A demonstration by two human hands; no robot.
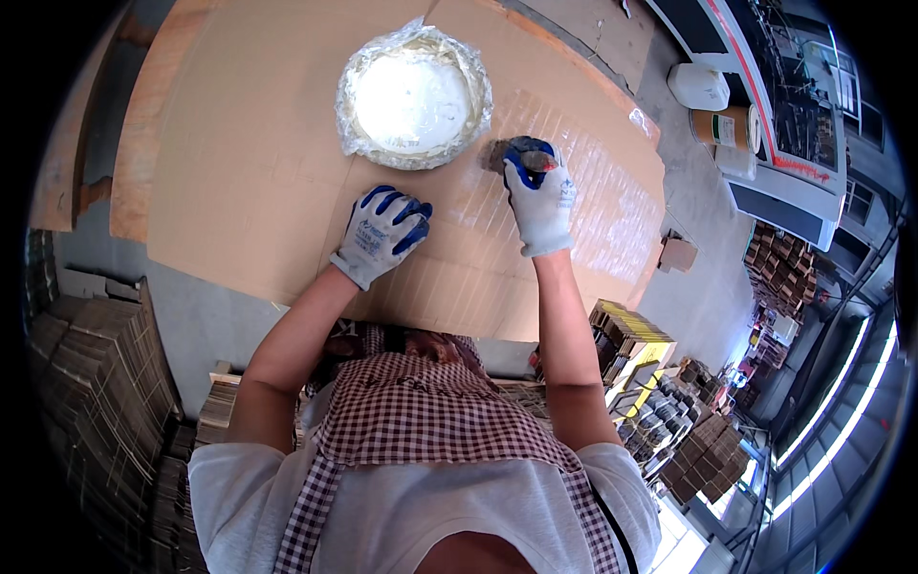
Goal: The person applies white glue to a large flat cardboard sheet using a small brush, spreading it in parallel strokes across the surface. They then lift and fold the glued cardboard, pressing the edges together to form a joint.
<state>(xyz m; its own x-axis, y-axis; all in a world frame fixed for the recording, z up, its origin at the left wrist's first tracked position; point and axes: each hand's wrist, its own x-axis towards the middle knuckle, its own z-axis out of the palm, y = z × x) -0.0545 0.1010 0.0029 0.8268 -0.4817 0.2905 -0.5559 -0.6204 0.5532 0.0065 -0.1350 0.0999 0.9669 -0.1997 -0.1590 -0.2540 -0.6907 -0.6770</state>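
Observation:
A large brown cardboard sheet (258, 143) lies before me, with whitish wet streaks over its right part. My right hand (538, 191), in a white and blue work glove, is closed around a brush (495, 155). Its dark bristles point left and touch or nearly touch the cardboard; most of the handle is hidden in the glove. My left hand (381, 234), gloved alike, rests on the cardboard near its front edge, fingers bent and apart, holding nothing visible. Beyond both hands stands a round basin (413, 100) lined with crumpled clear plastic, with white paste in it.
Wooden board edges (143, 124) show under the cardboard at the left. Stacked cardboard (96, 373) stands on the floor at the lower left. More bundles (703, 454) lie at the lower right. A white jug (698, 86) and a brown drum (727, 126) stand beside a machine at the upper right.

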